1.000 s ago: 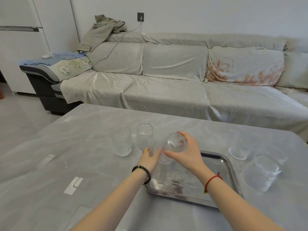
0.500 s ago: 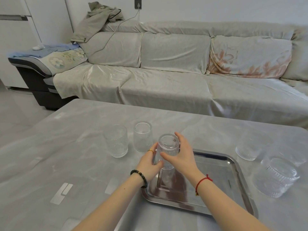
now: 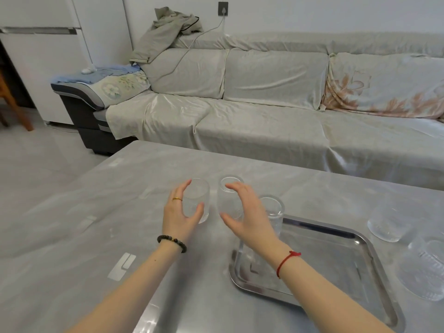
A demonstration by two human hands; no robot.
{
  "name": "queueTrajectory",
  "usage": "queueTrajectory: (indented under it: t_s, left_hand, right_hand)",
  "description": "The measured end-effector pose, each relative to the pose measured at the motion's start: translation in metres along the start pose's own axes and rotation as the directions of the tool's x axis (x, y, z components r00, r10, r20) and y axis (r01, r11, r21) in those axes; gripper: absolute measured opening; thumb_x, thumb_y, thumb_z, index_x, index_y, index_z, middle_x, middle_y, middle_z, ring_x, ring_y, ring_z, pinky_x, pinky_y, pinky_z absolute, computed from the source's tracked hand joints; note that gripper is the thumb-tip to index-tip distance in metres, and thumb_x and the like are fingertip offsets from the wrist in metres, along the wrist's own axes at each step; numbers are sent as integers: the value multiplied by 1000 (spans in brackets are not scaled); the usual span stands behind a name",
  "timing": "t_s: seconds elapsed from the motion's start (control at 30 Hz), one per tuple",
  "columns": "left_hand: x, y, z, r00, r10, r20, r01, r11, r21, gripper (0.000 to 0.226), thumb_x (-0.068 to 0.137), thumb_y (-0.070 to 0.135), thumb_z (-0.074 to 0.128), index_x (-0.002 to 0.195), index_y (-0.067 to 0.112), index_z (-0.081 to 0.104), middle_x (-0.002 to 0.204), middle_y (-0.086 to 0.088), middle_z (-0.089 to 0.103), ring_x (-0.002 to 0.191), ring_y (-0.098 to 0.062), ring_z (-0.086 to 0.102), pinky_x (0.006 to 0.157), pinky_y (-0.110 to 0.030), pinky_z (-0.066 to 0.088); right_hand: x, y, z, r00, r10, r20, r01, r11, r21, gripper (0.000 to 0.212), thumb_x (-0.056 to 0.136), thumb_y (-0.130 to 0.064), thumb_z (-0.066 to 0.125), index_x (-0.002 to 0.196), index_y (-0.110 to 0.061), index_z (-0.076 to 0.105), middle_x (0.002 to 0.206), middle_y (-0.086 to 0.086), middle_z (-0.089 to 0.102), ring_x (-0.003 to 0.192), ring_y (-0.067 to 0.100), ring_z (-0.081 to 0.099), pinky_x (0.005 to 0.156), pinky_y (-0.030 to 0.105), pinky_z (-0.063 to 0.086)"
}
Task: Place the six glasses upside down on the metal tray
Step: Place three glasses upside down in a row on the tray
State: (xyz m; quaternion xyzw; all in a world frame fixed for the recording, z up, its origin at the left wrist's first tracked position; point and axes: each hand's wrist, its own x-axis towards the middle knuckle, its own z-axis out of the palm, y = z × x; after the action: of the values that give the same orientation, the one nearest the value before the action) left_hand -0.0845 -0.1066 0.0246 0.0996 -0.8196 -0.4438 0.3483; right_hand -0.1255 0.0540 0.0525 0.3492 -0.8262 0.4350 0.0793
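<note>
Both hands had left the inverted glass (image 3: 272, 212), which stood at the metal tray's (image 3: 341, 265) far-left corner. Left hand (image 3: 181, 213) spread open around one upright glass (image 3: 197, 200) on the tabletop (image 3: 101, 224); right hand (image 3: 249, 216), open, neared the second glass (image 3: 229, 200).

Glossy metal tray (image 3: 360, 239), ribbed clear glasses (image 3: 272, 212)

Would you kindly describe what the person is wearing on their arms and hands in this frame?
Both forearms are bare, with no sleeves in view. The left hand has a gold ring on one finger and a bracelet of dark round beads at the wrist. The right hand has no visible rings; a thin red string with a small knot is tied around its wrist.
</note>
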Motion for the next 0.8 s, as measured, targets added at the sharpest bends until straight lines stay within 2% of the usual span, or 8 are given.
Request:
queueTrajectory:
  t_s: [0.1,0.17,0.3,0.43,0.53,0.6,0.7,0.8]
  left_hand:
    - [10,-17,-15,990,-134,34,135,991,-12,71,73,20,72,132,25,34,134,8,40,122,-5,36,102,-21,28]
    - [12,-30,-17,953,-276,123,283,958,-44,88,69,25,76,139,24,21,145,1,30,132,-13,29,107,-29,26]
    - [13,-46,-7,868,-409,282,453,884,-111,106,66,27,79,142,26,4,147,-3,28,134,-17,29,101,-27,29]
    - [11,-52,11,875,-378,301,450,866,-220,87,64,16,80,128,33,24,111,24,44,94,15,47,73,-3,42]
    - [18,-48,19,872,-427,240,478,847,-231,89,61,13,81,129,22,23,100,19,45,92,-6,52,82,-23,41]
    - [24,-42,20,870,-456,187,485,861,-156,88,59,19,83,124,17,25,101,8,47,93,-16,50,82,-27,40]
    - [22,-32,15,874,-467,139,476,879,-41,80,54,34,84,112,23,30,95,7,50,88,-19,52,77,-28,42]
    - [4,-24,5,867,-482,128,497,858,-131,74,54,35,84,106,28,32,99,5,54,91,-18,57,79,-30,48]
  right_hand:
    - [12,-3,31,984,139,112,-151,983,104,64,75,-19,69,130,-17,37,133,0,44,123,14,40,96,14,27]
    - [18,2,51,957,240,160,-266,950,163,72,74,-19,69,134,-16,30,140,2,39,128,18,37,102,21,29]
    - [25,15,79,888,402,222,-448,864,229,82,73,-18,71,139,-15,21,135,2,42,128,21,41,101,29,37]
    - [24,22,99,888,399,231,-456,832,316,76,68,-4,70,130,-21,29,108,-14,53,112,14,54,89,22,42]
    - [23,24,105,886,402,232,-461,815,351,86,70,-3,67,140,-16,19,121,-5,52,118,13,49,102,31,41]
    - [23,24,102,886,395,243,-460,813,356,81,74,-3,64,139,-20,20,118,-13,50,115,10,47,99,28,41]
    - [20,25,91,877,392,278,-472,810,347,80,76,-3,63,140,-22,19,120,-11,44,115,10,42,96,28,41]
    - [8,20,75,895,349,277,-433,829,353,77,74,-12,69,137,-27,27,130,-9,44,124,14,43,103,35,40]
